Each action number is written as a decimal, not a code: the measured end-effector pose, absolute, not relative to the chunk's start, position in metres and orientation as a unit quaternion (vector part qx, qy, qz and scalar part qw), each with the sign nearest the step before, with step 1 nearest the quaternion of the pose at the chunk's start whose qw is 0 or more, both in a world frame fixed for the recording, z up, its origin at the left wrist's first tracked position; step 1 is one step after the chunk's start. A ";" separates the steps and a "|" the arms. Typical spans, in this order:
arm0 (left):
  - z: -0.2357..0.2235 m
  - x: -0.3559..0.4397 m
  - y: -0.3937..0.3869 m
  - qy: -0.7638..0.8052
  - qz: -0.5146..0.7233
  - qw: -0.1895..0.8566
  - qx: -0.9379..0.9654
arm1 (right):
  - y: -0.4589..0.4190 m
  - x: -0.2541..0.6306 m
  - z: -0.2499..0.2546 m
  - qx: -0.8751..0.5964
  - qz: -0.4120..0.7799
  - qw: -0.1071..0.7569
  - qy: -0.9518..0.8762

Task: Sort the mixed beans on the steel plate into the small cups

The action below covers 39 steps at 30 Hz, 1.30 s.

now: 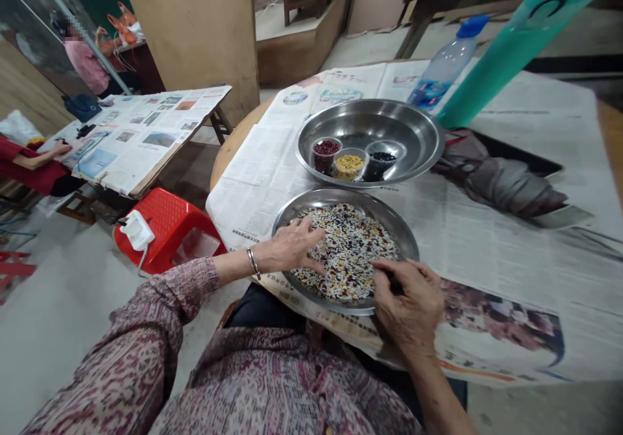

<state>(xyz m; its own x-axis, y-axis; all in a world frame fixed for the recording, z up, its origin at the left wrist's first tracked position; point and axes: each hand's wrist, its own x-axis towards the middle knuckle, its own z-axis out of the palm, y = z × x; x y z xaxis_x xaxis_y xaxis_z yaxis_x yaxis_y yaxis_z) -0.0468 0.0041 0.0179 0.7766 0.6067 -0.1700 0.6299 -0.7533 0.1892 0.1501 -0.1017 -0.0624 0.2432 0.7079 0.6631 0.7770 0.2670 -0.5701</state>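
Note:
A steel bowl (411,240) in front of me holds a layer of mixed grains and beans (348,243), in white, black, yellow and dark red. Over its left side lies my left hand (296,247), fingers spread and touching the grains. At the bowl's right rim my right hand (409,298) is closed, thumb and forefinger pinched together; what is between them, if anything, is hidden. Behind stands a larger steel basin (403,123) with three clear cups: a cup of red beans (326,154), a cup of yellow grains (349,164) and a cup of black beans (382,159).
Newspaper (487,253) covers the round table. Behind the basin stand a plastic bottle (445,65) and a tall green object (520,45); a grey wrapped bundle (506,175) lies at right. A red stool (165,227) bears a white plug adapter (137,229). Two people sit at left.

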 end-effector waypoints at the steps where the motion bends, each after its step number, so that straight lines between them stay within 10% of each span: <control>1: 0.016 -0.046 -0.001 0.307 -0.044 0.141 0.940 | -0.102 0.150 -0.063 -0.605 -0.037 0.506 -0.614; 15: -0.003 0.003 0.025 0.319 0.049 0.077 0.943 | -0.103 0.151 -0.064 -0.603 -0.048 0.510 -0.611; 26: 0.005 -0.010 0.001 0.167 0.002 0.240 0.956 | -0.102 0.152 -0.066 -0.600 -0.052 0.513 -0.612; 32: -0.001 -0.005 -0.012 0.024 -0.001 0.099 0.995 | -0.103 0.150 -0.066 -0.608 -0.052 0.523 -0.595; 39: 0.002 -0.012 0.010 0.236 -0.008 -0.025 0.971 | -0.102 0.152 -0.067 -0.605 -0.057 0.519 -0.601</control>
